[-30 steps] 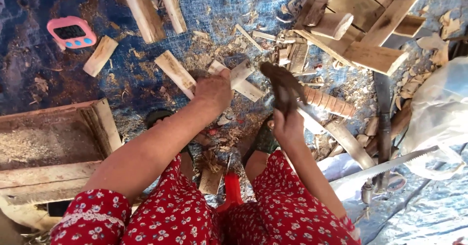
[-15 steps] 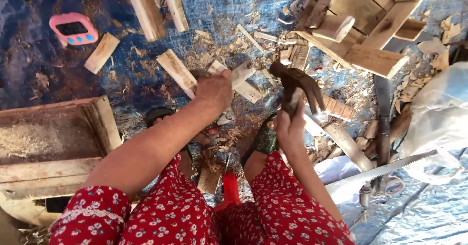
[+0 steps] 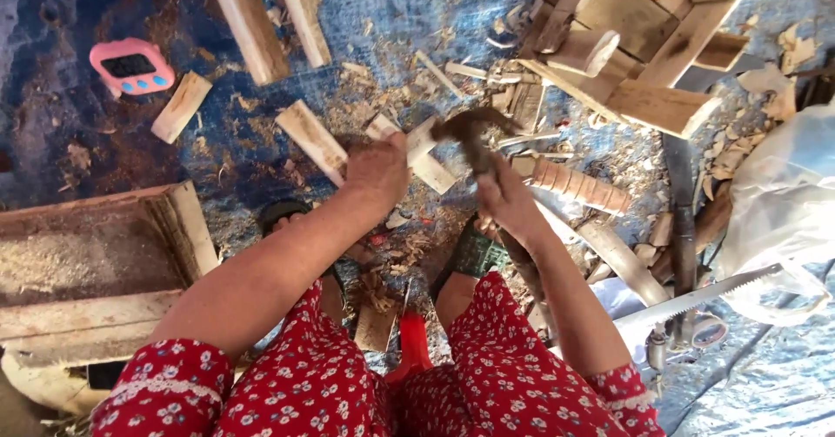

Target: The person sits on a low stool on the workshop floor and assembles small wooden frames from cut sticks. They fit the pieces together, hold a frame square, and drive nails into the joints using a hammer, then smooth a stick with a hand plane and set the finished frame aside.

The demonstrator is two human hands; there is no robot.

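Note:
My right hand (image 3: pixel 507 200) grips the handle of a claw hammer (image 3: pixel 470 131); its rusty head is raised just above a short pale wooden piece (image 3: pixel 429 157). My left hand (image 3: pixel 377 170) presses down on that wooden piece, with the fingers closed over its near end. Both forearms reach out over my knees in a red flowered garment. The work lies on a blue tarp (image 3: pixel 70 150) strewn with wood chips.
A pink digital timer (image 3: pixel 131 66) lies at the upper left beside wood offcuts. An open wooden box (image 3: pixel 96 263) sits left. Stacked wooden blocks (image 3: pixel 644 46) fill the upper right. A hand saw (image 3: pixel 704 298), a turned wooden handle (image 3: pixel 578 186) and a white plastic bag (image 3: pixel 783 202) lie right.
The hammer head has swung leftward and down toward the wooden piece held under my left hand. The left hand has stayed in place.

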